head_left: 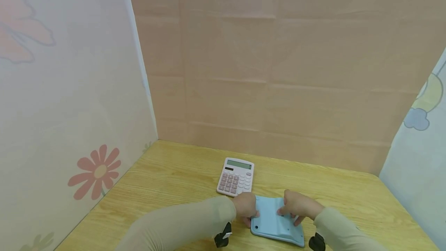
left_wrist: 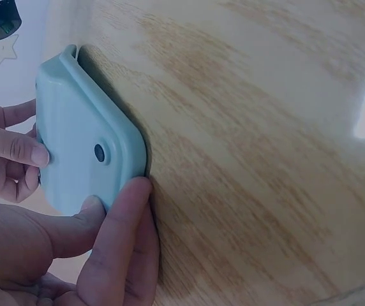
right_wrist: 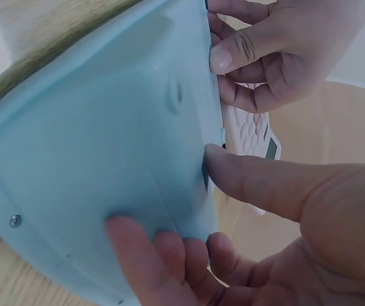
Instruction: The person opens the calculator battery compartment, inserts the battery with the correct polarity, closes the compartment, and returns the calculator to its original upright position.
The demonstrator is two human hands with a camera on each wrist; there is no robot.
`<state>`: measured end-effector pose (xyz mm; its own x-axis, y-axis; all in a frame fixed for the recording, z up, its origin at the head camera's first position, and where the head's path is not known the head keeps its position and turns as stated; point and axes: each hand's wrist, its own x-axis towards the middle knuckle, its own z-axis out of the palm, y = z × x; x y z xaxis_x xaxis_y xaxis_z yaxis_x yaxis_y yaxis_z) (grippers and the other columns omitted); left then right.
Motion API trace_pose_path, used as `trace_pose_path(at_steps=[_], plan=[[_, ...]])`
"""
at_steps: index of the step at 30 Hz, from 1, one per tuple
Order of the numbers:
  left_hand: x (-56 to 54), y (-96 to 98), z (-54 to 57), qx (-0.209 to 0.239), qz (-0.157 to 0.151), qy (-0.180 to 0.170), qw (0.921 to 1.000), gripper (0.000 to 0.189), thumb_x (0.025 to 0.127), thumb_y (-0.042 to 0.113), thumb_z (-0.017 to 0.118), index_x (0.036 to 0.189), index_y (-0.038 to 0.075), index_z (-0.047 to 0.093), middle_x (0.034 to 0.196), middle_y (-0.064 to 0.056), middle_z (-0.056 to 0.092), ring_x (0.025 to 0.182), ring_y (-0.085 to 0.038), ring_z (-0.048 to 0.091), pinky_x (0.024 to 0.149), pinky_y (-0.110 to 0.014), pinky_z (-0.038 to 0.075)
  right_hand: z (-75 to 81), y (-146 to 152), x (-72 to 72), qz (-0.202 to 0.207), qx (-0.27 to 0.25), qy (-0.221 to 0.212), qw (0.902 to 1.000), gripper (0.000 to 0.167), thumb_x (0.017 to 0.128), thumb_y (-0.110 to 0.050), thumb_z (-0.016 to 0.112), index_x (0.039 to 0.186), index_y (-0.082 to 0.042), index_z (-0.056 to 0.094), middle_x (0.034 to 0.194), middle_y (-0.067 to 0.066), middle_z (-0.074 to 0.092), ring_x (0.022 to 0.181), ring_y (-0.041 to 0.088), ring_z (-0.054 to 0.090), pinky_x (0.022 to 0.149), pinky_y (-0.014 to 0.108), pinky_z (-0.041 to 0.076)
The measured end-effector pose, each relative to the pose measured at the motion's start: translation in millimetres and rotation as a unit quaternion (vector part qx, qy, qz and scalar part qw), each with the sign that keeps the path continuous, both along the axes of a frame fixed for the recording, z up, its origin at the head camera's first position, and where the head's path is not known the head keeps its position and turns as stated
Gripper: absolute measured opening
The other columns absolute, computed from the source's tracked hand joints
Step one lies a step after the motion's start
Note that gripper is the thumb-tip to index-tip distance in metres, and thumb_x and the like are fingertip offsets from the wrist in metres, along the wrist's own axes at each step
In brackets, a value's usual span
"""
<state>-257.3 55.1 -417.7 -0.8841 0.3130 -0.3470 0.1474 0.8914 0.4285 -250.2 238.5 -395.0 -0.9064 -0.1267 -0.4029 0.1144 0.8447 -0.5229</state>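
A light-blue calculator (head_left: pixel 269 222) lies face down on the wooden table, its plain back with small screws and a dark round foot turned up. My left hand (head_left: pixel 245 205) pinches its left edge, thumb on the back and fingers along the side in the left wrist view. On the right, my right hand (head_left: pixel 300 205) holds the far right part. The right wrist view shows that thumb by a dark slot near the far edge and the forefinger (right_wrist: pixel 138 255) bent onto the back. The calculator's keys and display are hidden underneath.
Just beyond the left hand, a pink calculator (head_left: pixel 236 177) lies face up with its display at the far end. The wooden table (head_left: pixel 181 169) meets a tan back wall (head_left: pixel 271 69) and a flower-patterned left wall (head_left: pixel 69 107).
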Motion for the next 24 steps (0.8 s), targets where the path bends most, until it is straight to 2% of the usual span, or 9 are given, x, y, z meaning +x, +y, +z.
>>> trace_pose_path(at_steps=[7,12,19,22,24], plan=[[-1.3,0.9,0.6,-0.017,-0.01,0.007,0.9998,0.03,0.088,0.025,0.072,0.074,0.001,0.06,0.055,-0.005,0.059,0.044,-0.013,0.057,0.047,-0.018,0.042,2.5,-0.4,-0.6,0.01,0.003,-0.001,0.9999,0.027,0.084,-0.008,0.074,0.082,-0.002,0.048,0.067,0.012,0.052,0.056,0.015,0.045,0.052,0.032,0.059],[-0.9,1.1,1.8,-0.016,-0.008,0.005,0.9998,0.029,0.088,0.025,0.072,0.076,0.001,0.06,0.057,-0.005,0.059,0.045,-0.014,0.056,0.048,-0.018,0.042,5.4,-1.4,0.1,0.018,0.004,-0.003,0.9998,0.027,0.085,-0.008,0.073,0.076,-0.003,0.048,0.059,0.005,0.045,0.051,0.011,0.038,0.054,0.032,0.059],[-0.6,0.6,1.6,-0.007,0.0,-0.006,1.0,0.028,0.088,0.022,0.072,0.075,0.001,0.059,0.06,-0.005,0.059,0.045,-0.014,0.057,0.044,-0.018,0.038,5.6,-3.1,0.3,0.008,0.007,-0.005,0.9999,0.049,0.084,-0.007,0.073,0.057,-0.016,0.033,0.047,-0.003,0.031,0.044,0.007,0.027,0.051,0.031,0.058],[-0.5,0.3,1.5,-0.001,0.001,-0.006,1.0,0.028,0.088,0.022,0.072,0.076,0.0,0.059,0.059,-0.006,0.06,0.046,-0.015,0.06,0.044,-0.018,0.04,4.9,-0.8,0.8,-0.001,-0.01,-0.009,0.9999,0.042,0.084,-0.007,0.073,0.062,-0.012,0.037,0.053,0.0,0.038,0.048,0.01,0.033,0.052,0.031,0.058],[-0.8,0.5,1.4,-0.001,0.0,-0.005,1.0,0.028,0.088,0.022,0.072,0.076,0.0,0.06,0.058,-0.006,0.06,0.046,-0.015,0.061,0.045,-0.018,0.042,4.4,2.6,0.5,-0.01,-0.027,-0.016,0.9995,0.031,0.084,-0.008,0.072,0.073,-0.007,0.043,0.064,0.005,0.045,0.055,0.013,0.041,0.053,0.031,0.059]])
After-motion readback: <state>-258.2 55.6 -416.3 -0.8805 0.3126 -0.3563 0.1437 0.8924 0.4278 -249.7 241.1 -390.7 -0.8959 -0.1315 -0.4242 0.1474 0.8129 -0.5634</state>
